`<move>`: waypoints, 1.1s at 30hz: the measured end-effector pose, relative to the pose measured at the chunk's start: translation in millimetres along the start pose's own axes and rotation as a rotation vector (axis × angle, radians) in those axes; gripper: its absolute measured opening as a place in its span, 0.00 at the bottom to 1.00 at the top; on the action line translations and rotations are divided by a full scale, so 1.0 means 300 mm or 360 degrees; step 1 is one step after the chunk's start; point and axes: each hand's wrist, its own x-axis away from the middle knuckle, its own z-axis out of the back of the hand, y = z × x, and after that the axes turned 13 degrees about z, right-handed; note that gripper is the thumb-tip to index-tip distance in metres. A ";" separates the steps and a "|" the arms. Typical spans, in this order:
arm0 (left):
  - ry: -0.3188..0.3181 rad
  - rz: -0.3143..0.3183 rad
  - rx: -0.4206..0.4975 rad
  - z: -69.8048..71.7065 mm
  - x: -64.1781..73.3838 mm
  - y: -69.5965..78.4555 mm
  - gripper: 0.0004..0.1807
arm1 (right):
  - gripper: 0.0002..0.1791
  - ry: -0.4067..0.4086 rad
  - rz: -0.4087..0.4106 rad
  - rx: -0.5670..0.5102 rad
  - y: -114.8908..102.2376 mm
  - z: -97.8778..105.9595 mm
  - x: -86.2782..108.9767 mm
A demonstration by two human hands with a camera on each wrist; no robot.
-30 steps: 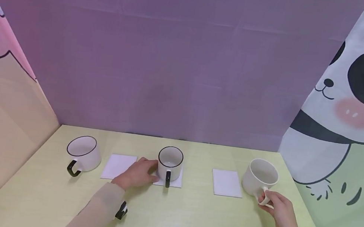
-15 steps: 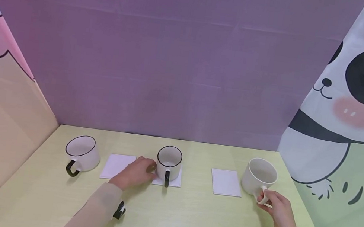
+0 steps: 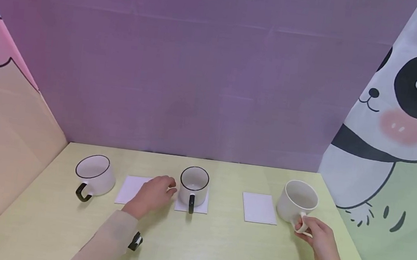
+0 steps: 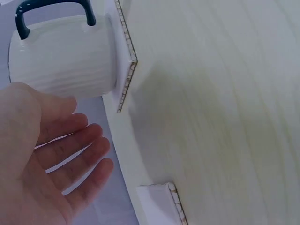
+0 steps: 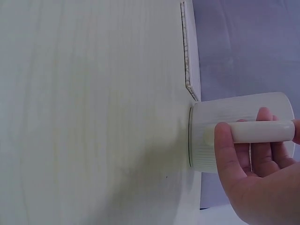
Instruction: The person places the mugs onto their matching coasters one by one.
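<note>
A white mug with a black rim and black handle [image 3: 186, 194] stands upright on the middle white square coaster [image 3: 202, 208]. Just left of it is my left hand [image 3: 152, 195], over the left coaster [image 3: 130, 187], its fingers loosely extended and holding nothing. In the left wrist view a small gap shows between the fingers and the mug. On the right, an all-white mug [image 3: 288, 205] stands on the table, and my right hand [image 3: 319, 241] grips its handle. The right wrist view has the fingers curled about that handle [image 5: 258, 132].
Another black-rimmed white mug [image 3: 100, 180] stands at the far left, its black handle toward the front. The right coaster [image 3: 260, 209] lies between the middle mug and the all-white mug. A purple backdrop [image 3: 207, 70] rises behind the table [image 3: 210, 250].
My left hand has let go of the middle mug and drawn slightly back to the left. My right hand still grips the all-white mug's handle, and that mug has stayed in place.
</note>
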 end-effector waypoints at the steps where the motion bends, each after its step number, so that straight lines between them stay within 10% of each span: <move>1: 0.0024 -0.0006 -0.0004 0.002 0.003 0.001 0.05 | 0.16 -0.0001 0.0000 0.0004 0.000 0.000 0.000; 17: 0.0433 0.0002 0.0061 0.063 0.060 0.034 0.05 | 0.17 -0.0012 -0.0008 0.0040 0.002 -0.006 0.018; 26: 0.0888 -0.0207 0.0185 0.088 0.063 0.072 0.04 | 0.18 -0.0007 0.0020 0.0052 0.002 -0.003 0.012; 33: 0.1018 -0.0403 0.0232 0.106 0.068 0.119 0.03 | 0.17 0.0002 0.0038 0.0057 0.003 -0.005 0.003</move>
